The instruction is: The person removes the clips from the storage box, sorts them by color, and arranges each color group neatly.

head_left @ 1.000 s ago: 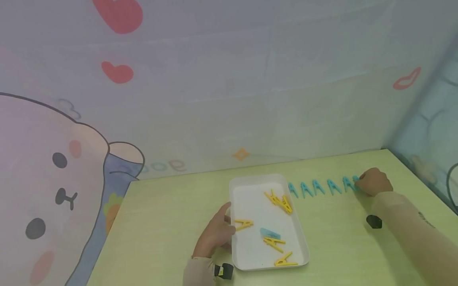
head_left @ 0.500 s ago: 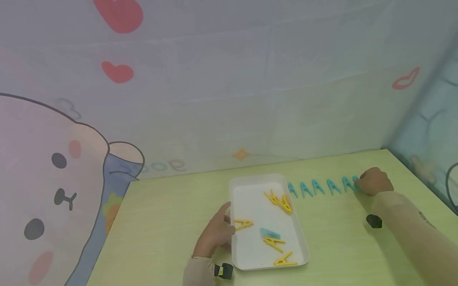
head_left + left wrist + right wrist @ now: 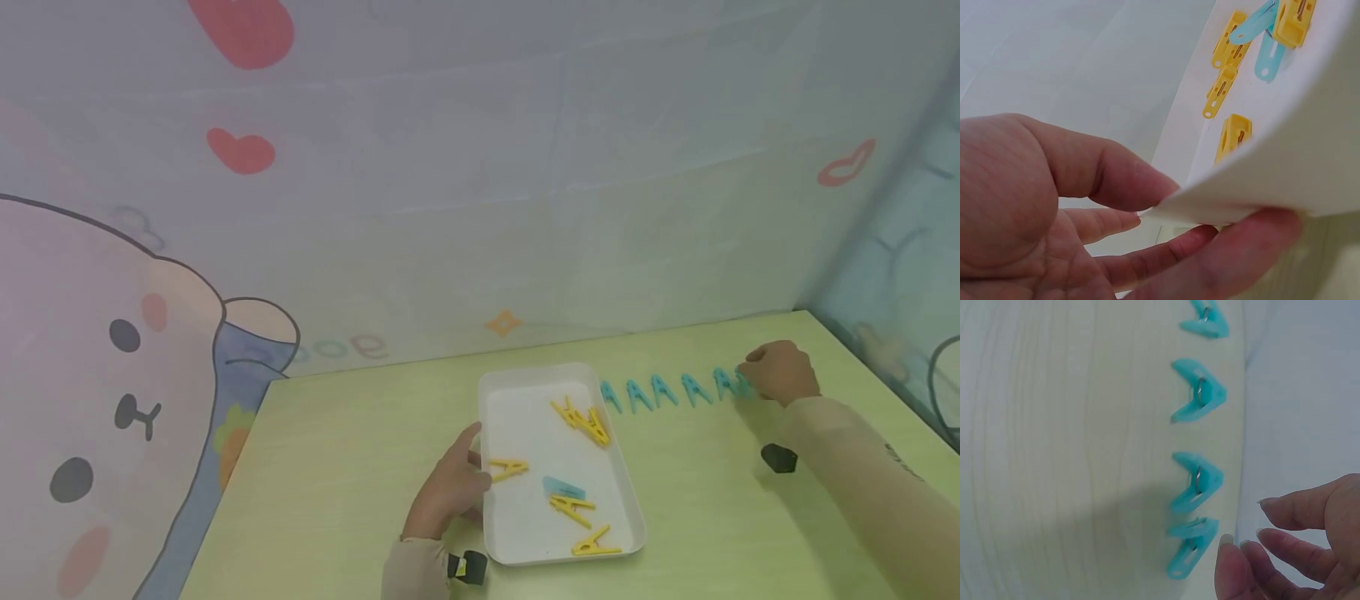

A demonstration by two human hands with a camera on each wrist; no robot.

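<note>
Right hand isn't clamped on anything as far as I can see: in its wrist view the fingertips are apart, nothing between them. The last clip of the row is right there, just left of the fingertips in the lower middle of that view. Can't tell if the nearest finger touches it. In the head view the hand hides part of that clip.

Going outward from there, the row of blue clips sits on the table, six of them in the head view, legs spread toward the bottom of the frame. They run from the tray's upper right side out to the hand. Spacing is a bit uneven, with the last two pretty tight.

As for progress, I'd call the blue lot nearly done: looks like just one, the leftover blue, is in the tray, lower middle. The yellow clips look untouched, five in there: two together at upper right, one at the left wall, two at lower right.

Left hand pinches the tray's left wall between thumb and fingers.
</note>
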